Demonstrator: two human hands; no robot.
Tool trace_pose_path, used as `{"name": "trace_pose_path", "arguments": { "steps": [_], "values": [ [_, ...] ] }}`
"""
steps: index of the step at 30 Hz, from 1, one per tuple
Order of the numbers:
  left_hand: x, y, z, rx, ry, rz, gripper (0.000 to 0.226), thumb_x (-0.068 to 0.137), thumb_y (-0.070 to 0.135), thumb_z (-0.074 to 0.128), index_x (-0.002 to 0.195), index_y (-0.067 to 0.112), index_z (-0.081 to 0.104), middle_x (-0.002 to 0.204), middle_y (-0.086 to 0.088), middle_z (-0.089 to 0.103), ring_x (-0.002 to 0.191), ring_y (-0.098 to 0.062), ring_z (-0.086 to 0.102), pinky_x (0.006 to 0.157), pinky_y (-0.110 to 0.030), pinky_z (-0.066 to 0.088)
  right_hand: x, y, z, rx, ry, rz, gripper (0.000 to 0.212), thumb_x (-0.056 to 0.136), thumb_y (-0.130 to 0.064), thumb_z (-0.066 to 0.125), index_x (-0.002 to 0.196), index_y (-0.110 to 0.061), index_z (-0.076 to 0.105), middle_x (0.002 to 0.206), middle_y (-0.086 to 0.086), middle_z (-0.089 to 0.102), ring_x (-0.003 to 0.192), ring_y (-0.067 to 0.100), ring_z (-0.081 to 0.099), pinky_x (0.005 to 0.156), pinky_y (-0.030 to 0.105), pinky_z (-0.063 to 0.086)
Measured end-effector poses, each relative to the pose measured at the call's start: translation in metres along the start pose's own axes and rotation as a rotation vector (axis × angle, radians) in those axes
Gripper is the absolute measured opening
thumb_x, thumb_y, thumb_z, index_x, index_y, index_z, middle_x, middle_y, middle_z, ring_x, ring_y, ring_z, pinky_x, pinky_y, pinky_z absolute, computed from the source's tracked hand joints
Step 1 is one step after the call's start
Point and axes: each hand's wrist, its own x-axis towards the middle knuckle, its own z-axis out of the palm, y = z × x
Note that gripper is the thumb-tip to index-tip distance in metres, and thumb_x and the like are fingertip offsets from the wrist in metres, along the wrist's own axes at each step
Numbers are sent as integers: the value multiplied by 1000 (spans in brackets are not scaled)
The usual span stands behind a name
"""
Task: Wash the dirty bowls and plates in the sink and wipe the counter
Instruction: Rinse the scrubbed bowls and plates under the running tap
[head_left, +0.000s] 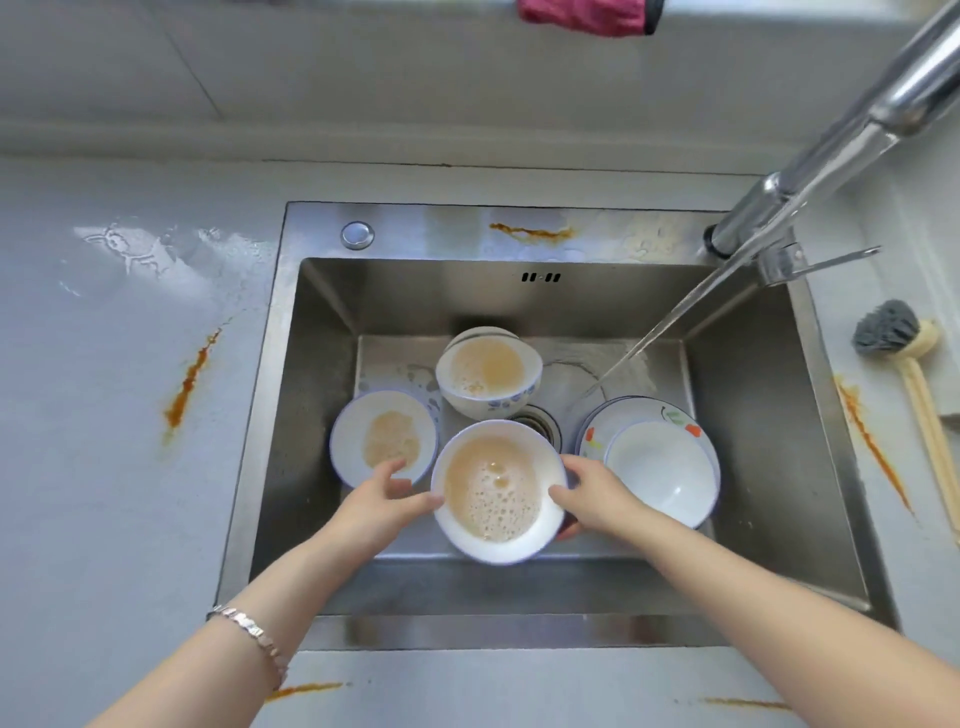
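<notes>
My right grip (592, 493) pinches the rim of the soiled bowl (501, 552), thumb over the edge. My left grip (384, 499), fingers straight, steadies the other side so the slop (493, 488) sits level.

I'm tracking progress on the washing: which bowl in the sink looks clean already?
The right bowl, resting on the flowered plate: its inside is plain white. The back bowl and the held bowl both carry brown residue.
</notes>
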Motion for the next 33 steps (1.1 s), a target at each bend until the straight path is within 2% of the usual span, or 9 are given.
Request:
{"name": "trace_pose_path", "arguments": {
  "steps": [4,10,14,17,20,24,27,30,33],
  "values": [
    [-27,10,13,-422,-176,88,68,64,36,69,129,26,51,119,-2,65,105,-20,64,81,-36,55,-45,-32,-17,129,-57,-126,26,90,2,45,101,-20,55,93,8,60,62,21,64,57,35,59],
    [-65,38,39,-688,35,237,25,87,32,58,112,32,59,106,4,68,97,-17,64,60,-27,56,-91,-60,-39,163,-175,-180,15,95,-16,50,94,-30,55,79,9,66,62,18,68,60,26,57],
    [-75,51,38,-394,381,471,27,90,24,58,116,30,59,104,11,63,99,-12,57,74,-21,47,-94,-53,-55,68,-17,-189,30,95,-19,48,125,-21,48,78,3,63,65,14,62,60,20,50],
    [-79,51,32,22,583,458,54,73,52,57,125,44,51,108,2,55,94,-16,54,85,-36,49,-98,-43,-66,17,35,-208,34,94,-14,48,128,-12,48,77,0,62,66,13,61,62,21,49],
    [-85,54,28,382,740,490,65,70,58,45,133,45,42,93,-3,45,84,-21,50,74,-35,48,-101,-34,-75,-29,50,-229,32,94,-14,48,126,-12,51,78,0,63,68,11,62,63,20,49],
    [-88,50,25,710,884,619,68,69,55,46,133,34,47,84,-6,40,76,-24,46,55,-29,40,-104,-24,-85,-245,85,-265,31,92,-17,49,122,-18,56,86,3,68,86,17,65,84,32,50],
    [-88,49,28,861,967,752,66,67,56,40,127,31,45,79,-11,43,68,-30,47,46,-26,39,-106,-19,-93,-439,113,-304,31,93,-22,48,122,-23,58,92,-6,64,92,13,60,83,25,44],
    [-90,61,36,847,947,719,61,69,59,40,126,36,39,82,-9,44,72,-27,47,50,-31,46,-107,-20,-103,-554,133,-346,34,94,-23,45,127,-23,55,110,-7,62,101,9,55,87,23,40],
    [-88,86,49,337,741,454,56,73,63,44,126,45,42,99,-2,51,87,-22,52,73,-38,52,-106,-22,-113,-641,182,-491,42,93,-18,48,135,-18,46,138,-3,48,128,10,41,104,16,26]
  ]
}}
